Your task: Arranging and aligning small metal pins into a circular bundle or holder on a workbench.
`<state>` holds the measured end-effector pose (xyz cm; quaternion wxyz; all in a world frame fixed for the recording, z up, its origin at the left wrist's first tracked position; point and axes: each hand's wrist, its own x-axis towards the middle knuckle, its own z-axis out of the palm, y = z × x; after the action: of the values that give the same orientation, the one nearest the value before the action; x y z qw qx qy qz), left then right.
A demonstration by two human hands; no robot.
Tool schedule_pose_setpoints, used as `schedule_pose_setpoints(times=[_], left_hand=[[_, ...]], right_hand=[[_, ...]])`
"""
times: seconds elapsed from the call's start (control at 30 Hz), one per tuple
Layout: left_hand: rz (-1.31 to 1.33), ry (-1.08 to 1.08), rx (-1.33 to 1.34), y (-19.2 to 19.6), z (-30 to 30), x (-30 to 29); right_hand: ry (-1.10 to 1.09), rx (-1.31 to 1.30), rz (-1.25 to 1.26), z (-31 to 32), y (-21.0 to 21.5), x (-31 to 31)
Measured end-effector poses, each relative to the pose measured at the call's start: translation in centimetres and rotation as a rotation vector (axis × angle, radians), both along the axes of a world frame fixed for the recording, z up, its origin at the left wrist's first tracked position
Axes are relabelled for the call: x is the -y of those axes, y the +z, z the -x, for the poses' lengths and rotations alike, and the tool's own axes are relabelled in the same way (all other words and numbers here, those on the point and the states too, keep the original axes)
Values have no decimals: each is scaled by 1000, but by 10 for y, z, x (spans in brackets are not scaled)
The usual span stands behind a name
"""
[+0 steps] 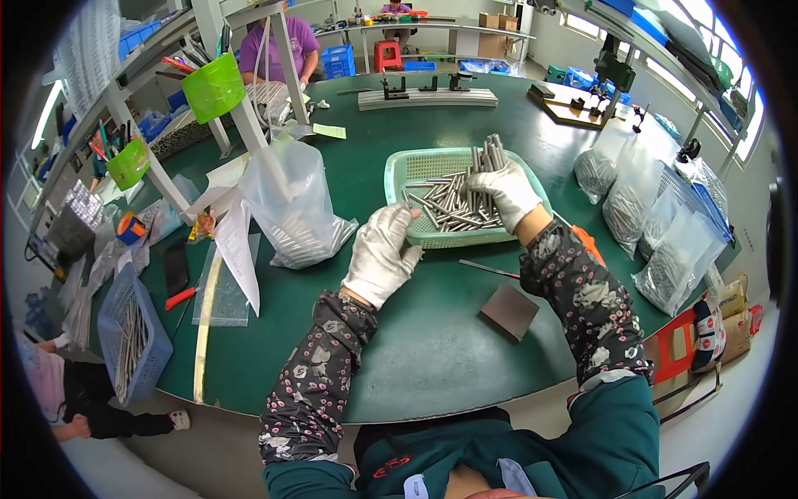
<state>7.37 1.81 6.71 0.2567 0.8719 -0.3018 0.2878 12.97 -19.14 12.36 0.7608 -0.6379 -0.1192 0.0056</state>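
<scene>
A pale green plastic basket (397, 176) stands on the table in front of me, with many short silver metal rods (453, 205) lying loose in it. My right hand (505, 190), in a white glove, is closed around an upright bundle of metal rods (490, 154) over the basket's right half. At the basket's near left corner is my left hand (381, 254), also gloved. Its thumb and fingers are apart with nothing between them; a bare fingertip shows by the rim. Whether it touches the basket, I cannot tell.
A dark block (509, 313) and a thin file-like tool (489, 268) lie near my right forearm. Left stands a clear bag of rods (295, 208); several more bags (628, 208) line the right. A blue basket (154, 333) hangs by the left edge. Co-workers sit beyond.
</scene>
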Motion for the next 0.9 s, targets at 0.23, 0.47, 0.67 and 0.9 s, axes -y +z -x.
schedule_pose_setpoints(times=[0.23, 0.47, 0.67, 0.9], left_hand=[[928, -599, -578, 1, 40, 6], [882, -267, -607, -44, 66, 11], [938, -270, -700, -47, 68, 11], [866, -314, -518, -59, 67, 9]], right_hand=[[321, 94, -206, 97, -38, -70], [122, 122, -154, 112, -122, -103], [50, 144, 142, 113, -130, -96], [-191, 366, 937, 130, -91, -84]])
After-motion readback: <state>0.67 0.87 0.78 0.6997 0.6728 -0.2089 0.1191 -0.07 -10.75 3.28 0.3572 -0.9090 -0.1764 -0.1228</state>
